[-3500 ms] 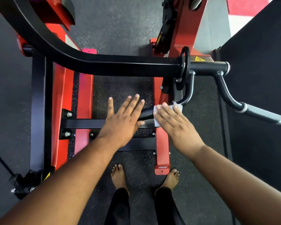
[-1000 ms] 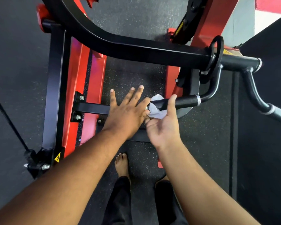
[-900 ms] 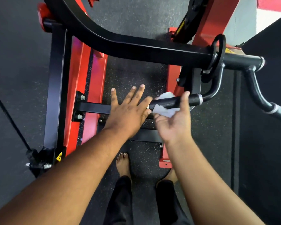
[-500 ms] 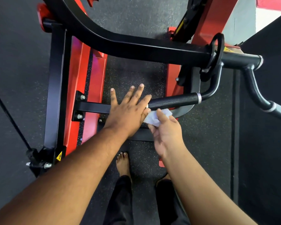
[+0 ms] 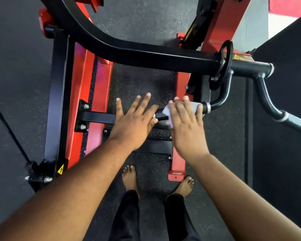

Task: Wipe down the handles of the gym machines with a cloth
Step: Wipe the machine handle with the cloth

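— Right hand (image 5: pixel 185 126), what is it doing?
— Lying flat, fingers straight, pressing the cloth (image 5: pixel 169 114) onto the handle (image 5: pixel 161 115), a dark round bar with a matte grip and a silver ring toward the machine's bend.
— And the left hand (image 5: pixel 135 121)?
— Open too, resting flat on the handle's free end, probably steadying it.
— Which step?
— Mid-wipe, I judge. Next, the thin pale cloth should slide along toward the ring, then on to the angled handle (image 5: pixel 295 121) farther right.

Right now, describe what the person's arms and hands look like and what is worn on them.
Both forearms are bare as far as the frame shows: no sleeves, gloves, watch or bracelets. The left hand and right hand show short, pale fingernails. No rings are visible.
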A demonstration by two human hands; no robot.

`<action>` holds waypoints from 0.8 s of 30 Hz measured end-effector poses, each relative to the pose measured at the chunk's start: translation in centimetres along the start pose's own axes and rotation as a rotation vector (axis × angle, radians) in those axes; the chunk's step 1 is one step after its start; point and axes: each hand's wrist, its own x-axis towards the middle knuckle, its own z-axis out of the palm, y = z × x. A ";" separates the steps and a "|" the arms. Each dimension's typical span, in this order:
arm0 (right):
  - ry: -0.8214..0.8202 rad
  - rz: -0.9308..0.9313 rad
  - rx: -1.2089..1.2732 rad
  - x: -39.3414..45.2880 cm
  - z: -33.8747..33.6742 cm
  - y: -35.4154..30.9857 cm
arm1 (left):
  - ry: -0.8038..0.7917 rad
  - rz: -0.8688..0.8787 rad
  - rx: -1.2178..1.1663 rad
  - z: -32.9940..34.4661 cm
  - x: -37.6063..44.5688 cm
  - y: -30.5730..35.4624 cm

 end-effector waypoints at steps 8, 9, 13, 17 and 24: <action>0.030 0.084 -0.189 -0.4 -0.3 2.4 | -0.009 -0.002 0.022 -0.1 0.2 -0.1; 0.026 0.118 -0.189 -0.3 -0.3 2.7 | -0.008 -0.003 0.015 0.0 0.2 -0.1; -0.029 0.009 -0.266 0.8 0.1 0.6 | 0.001 -0.009 -0.001 0.2 0.0 0.1; -0.009 -0.161 -0.276 3.0 -0.3 -0.5 | -0.023 -0.021 0.008 0.1 0.0 0.1; 0.019 0.001 -0.260 0.0 -0.6 2.2 | -0.002 -0.018 -0.020 0.0 0.0 0.2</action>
